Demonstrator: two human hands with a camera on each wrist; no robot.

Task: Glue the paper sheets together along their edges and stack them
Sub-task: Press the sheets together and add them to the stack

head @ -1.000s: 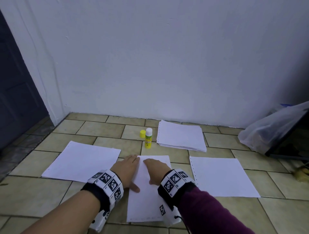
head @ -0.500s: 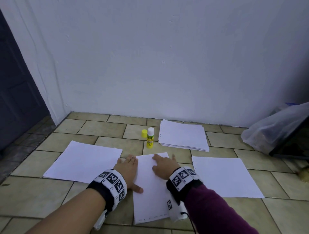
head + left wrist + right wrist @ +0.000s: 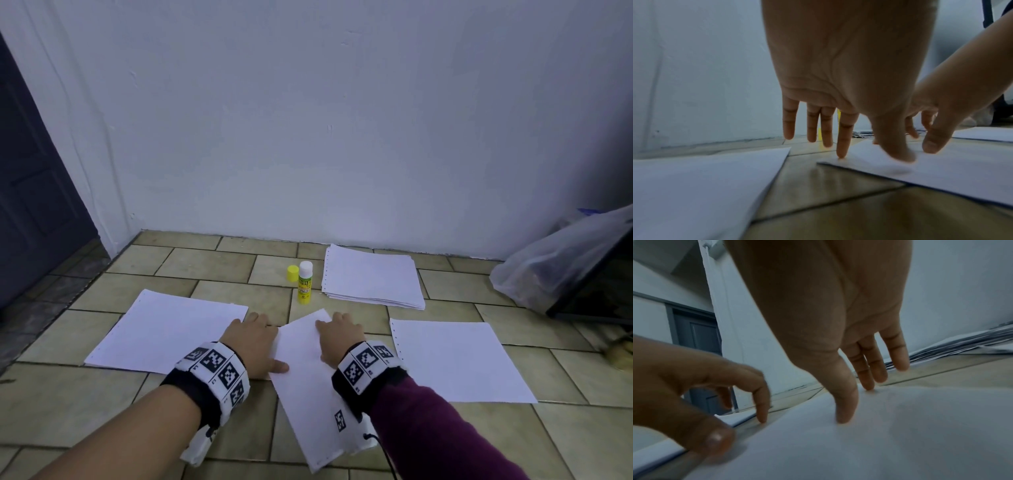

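A white middle sheet (image 3: 308, 377) lies skewed on the tiled floor, its far corner turned left. My left hand (image 3: 255, 339) rests on its left edge, fingers straight, thumb and index tip (image 3: 840, 154) touching the paper (image 3: 941, 170). My right hand (image 3: 339, 337) presses flat on the sheet's far part (image 3: 900, 426), thumb and fingertips down. A single sheet (image 3: 171, 332) lies to the left, another sheet (image 3: 455, 359) to the right. A paper stack (image 3: 373, 275) sits by the wall. The yellow glue stick (image 3: 305, 282) stands uncapped beside its cap (image 3: 292, 273).
A white wall runs along the back, close behind the stack. A dark door (image 3: 30, 205) is at the left. A clear plastic bag (image 3: 555, 260) leans on a dark object at the right.
Both hands have slid forward and turned the middle sheet, so it now lies skewed with its far end swung left. The glue stick and other sheets have not moved.
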